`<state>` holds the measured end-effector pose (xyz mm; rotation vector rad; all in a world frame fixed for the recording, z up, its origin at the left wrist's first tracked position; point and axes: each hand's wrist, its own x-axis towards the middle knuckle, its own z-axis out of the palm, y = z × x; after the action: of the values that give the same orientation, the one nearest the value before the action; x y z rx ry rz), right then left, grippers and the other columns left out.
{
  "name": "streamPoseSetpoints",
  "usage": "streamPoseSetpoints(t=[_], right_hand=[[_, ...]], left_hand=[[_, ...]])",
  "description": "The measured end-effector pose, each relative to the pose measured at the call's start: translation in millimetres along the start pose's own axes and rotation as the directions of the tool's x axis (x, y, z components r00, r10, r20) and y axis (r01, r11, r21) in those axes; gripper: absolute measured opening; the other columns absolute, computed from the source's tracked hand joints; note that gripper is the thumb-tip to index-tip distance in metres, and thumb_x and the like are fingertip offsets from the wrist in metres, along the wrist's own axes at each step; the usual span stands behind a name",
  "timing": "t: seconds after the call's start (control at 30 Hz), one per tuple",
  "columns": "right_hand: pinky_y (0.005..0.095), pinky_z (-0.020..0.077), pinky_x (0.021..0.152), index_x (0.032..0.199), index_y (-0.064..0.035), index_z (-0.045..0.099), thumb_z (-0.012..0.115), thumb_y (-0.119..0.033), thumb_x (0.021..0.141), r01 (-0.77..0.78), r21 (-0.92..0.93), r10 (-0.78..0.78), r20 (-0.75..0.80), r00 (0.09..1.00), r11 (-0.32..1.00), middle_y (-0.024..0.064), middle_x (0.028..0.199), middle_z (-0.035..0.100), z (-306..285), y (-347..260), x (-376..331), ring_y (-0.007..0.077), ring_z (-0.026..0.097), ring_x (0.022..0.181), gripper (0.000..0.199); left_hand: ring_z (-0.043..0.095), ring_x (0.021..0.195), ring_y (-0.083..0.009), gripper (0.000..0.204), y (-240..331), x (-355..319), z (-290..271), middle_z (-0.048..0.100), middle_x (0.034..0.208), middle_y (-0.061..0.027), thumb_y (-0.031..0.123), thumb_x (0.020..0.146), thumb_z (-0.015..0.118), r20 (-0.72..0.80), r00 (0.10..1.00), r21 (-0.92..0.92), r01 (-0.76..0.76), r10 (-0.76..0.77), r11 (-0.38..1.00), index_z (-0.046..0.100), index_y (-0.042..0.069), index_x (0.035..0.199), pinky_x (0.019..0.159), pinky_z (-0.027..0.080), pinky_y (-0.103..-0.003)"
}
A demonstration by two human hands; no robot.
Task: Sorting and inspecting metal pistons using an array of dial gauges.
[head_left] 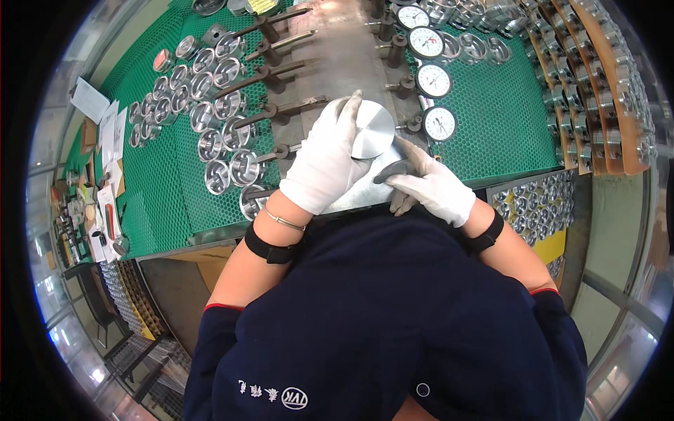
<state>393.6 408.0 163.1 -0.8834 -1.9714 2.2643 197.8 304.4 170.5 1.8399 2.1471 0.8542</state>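
My left hand (326,151), in a white glove with greyed fingertips, is closed round the edge of a piston (375,130). The piston's bright, flat round crown faces up, and its skirt is hidden. Close to its right, my gloved right hand (434,184) pinches a dark, flat piece with a rounded end (393,170) between thumb and fingers; its exact kind I cannot make out. Both hands are over the near end of a metal plate (354,198), just in front of my body. Whether the dark piece touches the piston is unclear.
Dial gauges (433,81) on posts line the plate's right side; posts with rods (272,77) line its left. Several pistons (203,84) stand on the green mat (161,203). Racks of pistons (597,84) rise at right; a tray of pistons (533,207) sits below.
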Motion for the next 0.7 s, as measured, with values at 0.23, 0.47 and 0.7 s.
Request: streamPoseSetpoints(t=[0.23,0.47,0.7], right_hand=[[0.0296,0.0577,0.072,0.156,0.0027,0.012,0.067,-0.021,0.092,-0.080,0.092,0.077,0.036,0.996,0.993,0.0143,0.097,0.068,3.4,-12.5,-2.8,0.0183,0.069,0.079,0.088],[0.0320,0.0592,0.070,0.156,0.0030,0.012,0.067,-0.021,0.092,-0.157,0.147,0.150,0.059,0.987,0.977,0.0179,0.097,0.068,7.8,-18.2,-3.4,0.0232,0.071,0.078,0.088],[0.0328,0.0519,0.089,0.152,0.0078,0.023,0.069,-0.032,0.088,0.044,-0.111,-0.046,-0.013,0.999,0.993,0.0266,0.113,0.064,1.6,5.5,3.6,0.0289,0.066,0.101,0.089]], left_hand=[[0.056,0.116,-0.0412,0.097,-0.6,-0.2,1.8,0.048,0.135,-0.0207,0.028,0.070,0.085,0.001,1.000,0.016,0.016,-0.016,1.000,0.034,0.004,0.148,0.095,0.051,-0.045],[0.056,0.117,-0.0418,0.096,-2.0,-1.3,1.7,0.048,0.135,-0.0209,0.026,0.070,0.084,-0.017,1.000,0.007,-0.003,0.003,1.000,0.033,0.004,0.149,0.096,0.051,-0.045],[0.057,0.116,-0.0420,0.097,2.6,0.0,0.1,0.048,0.135,-0.0209,0.025,0.070,0.084,0.000,1.000,0.015,0.015,-0.015,1.000,0.032,0.005,0.149,0.095,0.051,-0.046]])
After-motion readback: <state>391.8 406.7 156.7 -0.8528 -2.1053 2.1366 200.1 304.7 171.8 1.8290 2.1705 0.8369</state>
